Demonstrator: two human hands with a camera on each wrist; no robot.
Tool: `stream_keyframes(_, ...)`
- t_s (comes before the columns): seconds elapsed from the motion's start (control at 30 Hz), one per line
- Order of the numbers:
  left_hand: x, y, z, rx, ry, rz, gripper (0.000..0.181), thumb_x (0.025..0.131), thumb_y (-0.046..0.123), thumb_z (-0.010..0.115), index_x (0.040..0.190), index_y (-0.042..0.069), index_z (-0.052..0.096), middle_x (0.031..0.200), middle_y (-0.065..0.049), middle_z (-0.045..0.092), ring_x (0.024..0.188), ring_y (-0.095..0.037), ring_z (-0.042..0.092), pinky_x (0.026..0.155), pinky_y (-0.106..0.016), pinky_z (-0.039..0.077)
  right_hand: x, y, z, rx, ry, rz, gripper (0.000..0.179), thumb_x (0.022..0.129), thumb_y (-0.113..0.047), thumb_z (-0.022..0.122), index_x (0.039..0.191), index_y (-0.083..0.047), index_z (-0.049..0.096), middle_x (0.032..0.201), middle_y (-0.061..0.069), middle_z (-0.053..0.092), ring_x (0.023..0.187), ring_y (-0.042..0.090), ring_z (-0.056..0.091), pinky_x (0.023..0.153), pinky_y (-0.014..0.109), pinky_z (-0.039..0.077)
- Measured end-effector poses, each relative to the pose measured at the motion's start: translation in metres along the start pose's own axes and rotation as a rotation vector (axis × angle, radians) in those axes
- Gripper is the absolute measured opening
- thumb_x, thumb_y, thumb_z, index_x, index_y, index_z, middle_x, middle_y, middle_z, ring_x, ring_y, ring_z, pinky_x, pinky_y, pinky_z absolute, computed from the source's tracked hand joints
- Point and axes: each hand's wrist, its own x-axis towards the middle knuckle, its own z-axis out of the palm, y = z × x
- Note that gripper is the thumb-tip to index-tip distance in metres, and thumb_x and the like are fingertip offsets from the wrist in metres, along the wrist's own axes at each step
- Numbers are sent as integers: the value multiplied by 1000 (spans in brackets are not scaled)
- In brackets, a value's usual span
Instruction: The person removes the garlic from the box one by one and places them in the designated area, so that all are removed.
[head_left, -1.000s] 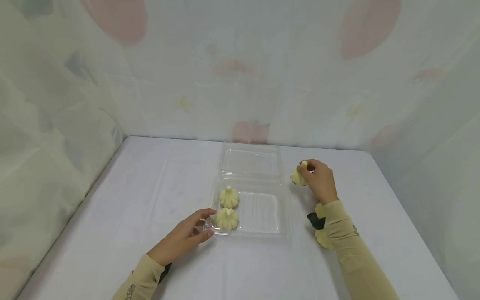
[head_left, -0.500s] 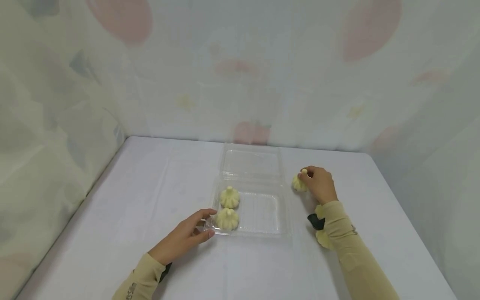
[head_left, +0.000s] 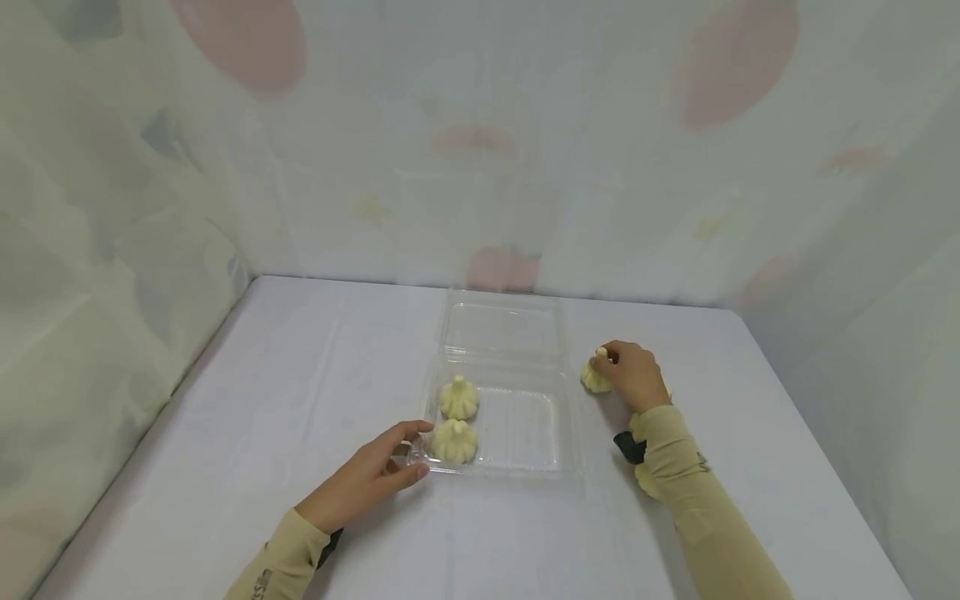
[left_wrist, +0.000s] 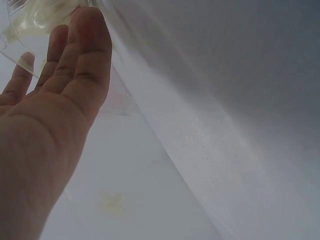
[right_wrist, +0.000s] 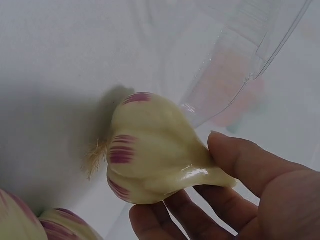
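My right hand (head_left: 633, 375) pinches a pale garlic bulb (head_left: 596, 379) by its stem, to the right of a clear plastic clamshell box (head_left: 525, 471). In the right wrist view the held bulb (right_wrist: 150, 155) lies sideways, with purple streaks and stringy roots. Two more garlic bulbs sit in the box's left end: a rear bulb (head_left: 458, 400) and a front bulb (head_left: 454, 442). Around the box's front left corner lies my left hand (head_left: 367, 475), its relaxed fingers (left_wrist: 90, 65) touching the plastic.
The box's lid (head_left: 502, 329) lies folded back toward the rear wall. Under my right forearm sit more garlic bulbs, partly hidden by the sleeve (head_left: 675, 450); two bulbs (right_wrist: 20, 220) show in the right wrist view. A patterned cloth (head_left: 480, 167) lines the table's sides.
My right hand has come down and slightly nearer with the garlic bulb. My left hand and the bulbs in the box have stayed put.
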Motion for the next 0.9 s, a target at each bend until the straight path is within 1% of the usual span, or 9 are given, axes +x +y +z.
stream_keyframes(0.17,0,-1,-1,7,6,5,56,102,41,62,150,21,43,141,-10,52,123,-28,55,88,-41,52,0,-3,0,-11,-8,-7,40,100,-25,60,126,5,65,123,23,66,116,43,59,96,57,46)
stream_keyframes(0.43,-2,-1,-3,-1,9,10,55,101,40,63,150,22,44,141,-9,52,122,-27,55,88,-40,52,0,-9,-1,-54,-45,4,42,98,-24,62,129,4,64,119,24,66,106,41,61,87,55,49)
stream_keyframes(0.67,-2,0,-3,2,7,9,56,101,42,63,150,22,44,141,-10,52,122,-28,55,87,-39,52,-2,-11,-2,-66,-25,2,40,97,-24,61,128,0,66,117,23,67,105,42,63,84,55,51)
stream_keyframes(0.8,0,1,-4,16,5,15,56,102,41,63,150,19,44,140,-10,52,122,-28,54,87,-39,52,-2,-12,-3,-51,-5,11,39,97,-24,62,127,0,67,117,24,68,106,43,63,85,56,50)
stream_keyframes(0.9,1,1,-5,13,2,8,56,102,40,63,150,19,44,141,-10,52,122,-27,54,87,-40,52,-1,-12,-3,-51,-3,11,40,97,-24,62,128,1,66,119,25,67,109,44,62,88,57,50)
